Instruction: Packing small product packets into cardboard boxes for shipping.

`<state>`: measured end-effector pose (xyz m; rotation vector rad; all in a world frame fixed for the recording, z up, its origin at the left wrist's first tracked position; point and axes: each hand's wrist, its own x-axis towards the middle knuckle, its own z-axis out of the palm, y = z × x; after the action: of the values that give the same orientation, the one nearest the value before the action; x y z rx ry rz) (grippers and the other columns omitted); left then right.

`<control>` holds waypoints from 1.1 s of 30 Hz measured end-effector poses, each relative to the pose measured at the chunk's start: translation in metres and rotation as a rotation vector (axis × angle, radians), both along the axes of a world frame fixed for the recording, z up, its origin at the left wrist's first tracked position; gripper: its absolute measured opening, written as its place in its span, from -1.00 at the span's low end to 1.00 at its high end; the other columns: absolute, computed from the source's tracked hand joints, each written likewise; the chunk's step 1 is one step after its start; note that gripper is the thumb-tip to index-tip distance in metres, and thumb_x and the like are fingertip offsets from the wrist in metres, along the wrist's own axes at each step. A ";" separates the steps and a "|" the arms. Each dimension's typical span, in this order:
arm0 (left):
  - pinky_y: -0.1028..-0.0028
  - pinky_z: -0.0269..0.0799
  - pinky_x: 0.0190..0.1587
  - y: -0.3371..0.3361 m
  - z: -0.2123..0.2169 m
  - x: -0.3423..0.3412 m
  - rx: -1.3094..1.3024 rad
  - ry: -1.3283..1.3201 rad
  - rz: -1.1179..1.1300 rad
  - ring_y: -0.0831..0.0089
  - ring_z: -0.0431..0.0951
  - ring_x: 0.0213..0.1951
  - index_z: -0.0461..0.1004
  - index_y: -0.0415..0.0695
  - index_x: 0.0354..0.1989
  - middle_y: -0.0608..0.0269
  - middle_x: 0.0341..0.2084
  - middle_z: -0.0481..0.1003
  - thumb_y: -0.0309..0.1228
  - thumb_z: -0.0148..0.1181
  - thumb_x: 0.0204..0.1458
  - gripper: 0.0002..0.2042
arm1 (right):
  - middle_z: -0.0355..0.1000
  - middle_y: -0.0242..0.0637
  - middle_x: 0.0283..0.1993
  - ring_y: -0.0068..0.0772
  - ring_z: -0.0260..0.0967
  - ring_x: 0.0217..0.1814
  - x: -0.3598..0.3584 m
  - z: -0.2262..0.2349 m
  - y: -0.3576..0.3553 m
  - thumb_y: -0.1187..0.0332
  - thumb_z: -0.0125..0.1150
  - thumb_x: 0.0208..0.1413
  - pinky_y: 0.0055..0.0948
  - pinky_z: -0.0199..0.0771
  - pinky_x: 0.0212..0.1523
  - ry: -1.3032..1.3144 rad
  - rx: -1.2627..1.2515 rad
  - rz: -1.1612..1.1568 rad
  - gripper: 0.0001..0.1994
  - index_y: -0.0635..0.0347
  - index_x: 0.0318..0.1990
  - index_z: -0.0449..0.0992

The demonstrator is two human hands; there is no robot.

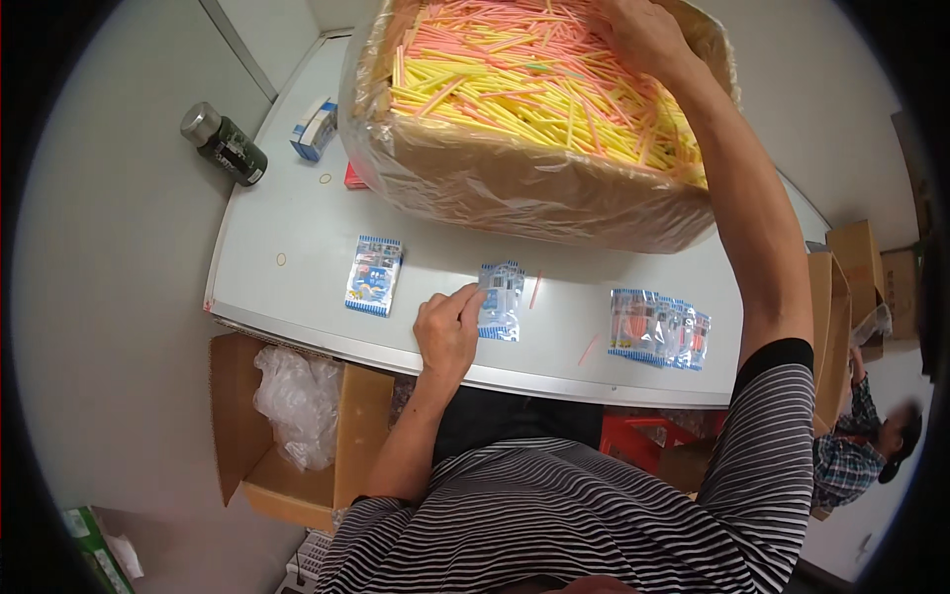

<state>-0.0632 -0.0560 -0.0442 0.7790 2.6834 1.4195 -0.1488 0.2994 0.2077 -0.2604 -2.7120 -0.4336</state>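
Note:
My left hand (447, 332) rests at the table's near side, its fingers curled and pinching the left edge of a clear plastic packet (501, 307) with blue ends. My right hand (641, 38) reaches into a large plastic-lined carton (554, 193) at the far side. Thin pink and yellow sticks (534, 89) fill that carton. The right fingertips are hidden among the sticks and by the picture's upper edge. Left of my left hand lies a stack of printed packets (374, 277). Filled packets (658, 330) lie overlapped at the right, with pink contents.
Loose pink sticks (535, 289) lie on the white table (435, 233). A dark bottle (226, 146), a small blue-white box (315, 131) and rubber bands (281, 259) are at the left. Below stands an open carton (361, 426) holding clear plastic. Another person (866, 445) is at the right.

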 end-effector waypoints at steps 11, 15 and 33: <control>0.58 0.48 -0.31 -0.016 0.008 -0.009 0.273 -0.309 -0.014 0.60 0.55 -0.40 0.60 -0.41 -0.15 0.11 -0.45 0.65 -0.48 0.32 0.15 -0.79 | 0.47 -0.04 -0.01 -0.05 0.37 0.11 -0.028 -0.010 0.013 0.22 0.00 0.29 -0.08 0.30 0.12 -0.215 0.209 -0.046 -0.70 0.25 -0.11 0.57; 0.56 0.48 -0.24 -0.015 0.020 -0.011 0.391 -0.293 -0.020 0.59 0.55 -0.35 0.61 -0.39 -0.16 0.15 -0.41 0.64 -0.47 0.31 0.17 -0.80 | 0.46 -0.04 0.05 0.01 0.36 0.14 -0.015 -0.015 0.043 0.21 0.01 0.33 -0.06 0.28 0.17 0.060 -0.252 0.433 -0.67 0.19 0.10 0.48; 0.65 0.36 -0.14 -0.001 0.103 -0.004 1.149 -0.664 -0.156 0.71 0.44 -0.25 0.43 -0.22 -0.15 0.34 -0.24 0.54 -0.43 0.06 0.35 -0.88 | 0.55 -0.14 -0.39 -0.34 0.59 -0.37 0.186 -0.038 -0.085 0.06 -0.04 0.40 -0.39 0.68 -0.37 -0.087 -2.112 0.405 -0.64 0.23 -0.11 0.43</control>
<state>-0.0672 -0.0569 0.0584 0.3409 1.1712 2.5275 0.0371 0.2144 0.1702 -0.1347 -1.9253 2.4746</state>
